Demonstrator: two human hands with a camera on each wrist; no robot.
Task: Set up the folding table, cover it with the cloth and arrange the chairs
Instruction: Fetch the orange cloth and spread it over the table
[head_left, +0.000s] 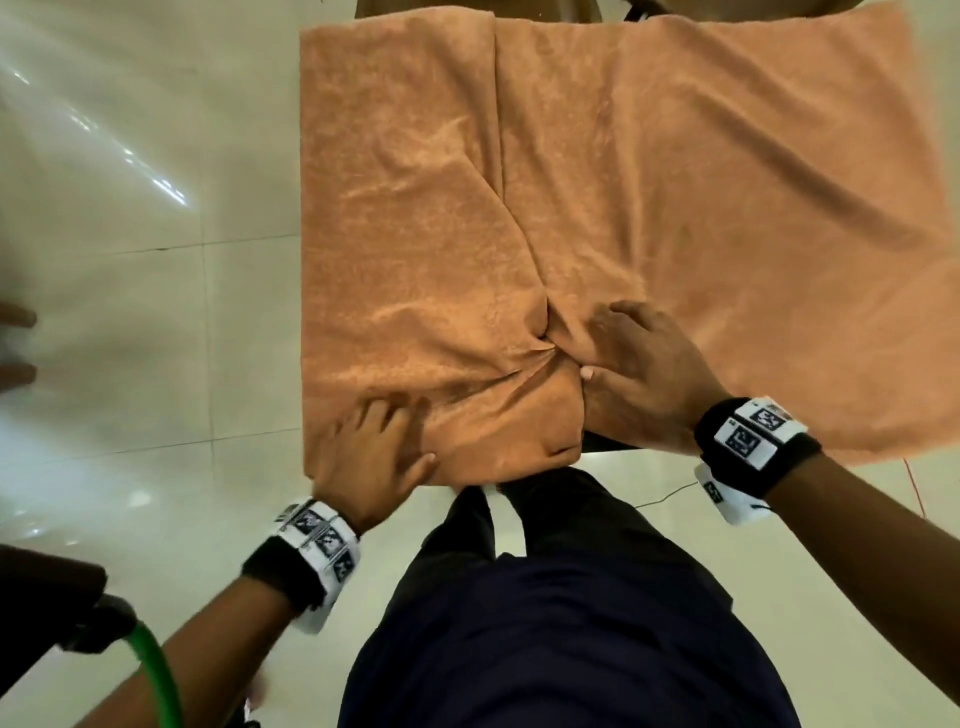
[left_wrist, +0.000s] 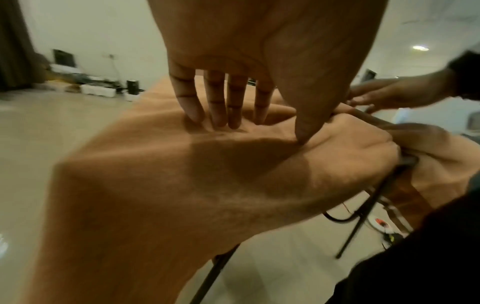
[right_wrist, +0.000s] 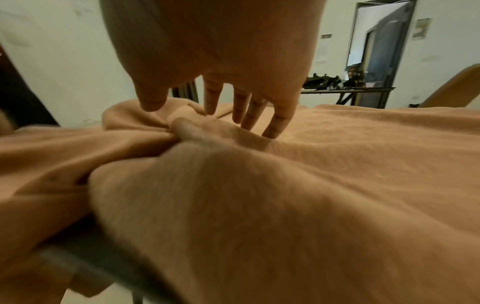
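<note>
An orange cloth (head_left: 675, 182) lies over the folding table, whose top is hidden except a dark strip of edge (head_left: 608, 441) at the front. The cloth's left part is doubled over along a fold line, and it bunches into creases (head_left: 545, 343) near the front middle. My left hand (head_left: 400, 436) presses flat on the cloth by the front left corner, fingers straight (left_wrist: 221, 115). My right hand (head_left: 602, 345) rests on the cloth just right of the bunch, with spread fingers (right_wrist: 275, 127) touching it. Black table legs (left_wrist: 363, 218) show beneath.
Glossy pale floor tiles (head_left: 156, 260) surround the table. A dark object with a green hose (head_left: 156, 670) sits at my lower left. Thin cables (head_left: 670, 499) lie on the floor to the right. A desk with clutter (right_wrist: 348, 90) and an open door (right_wrist: 381, 41) stand behind.
</note>
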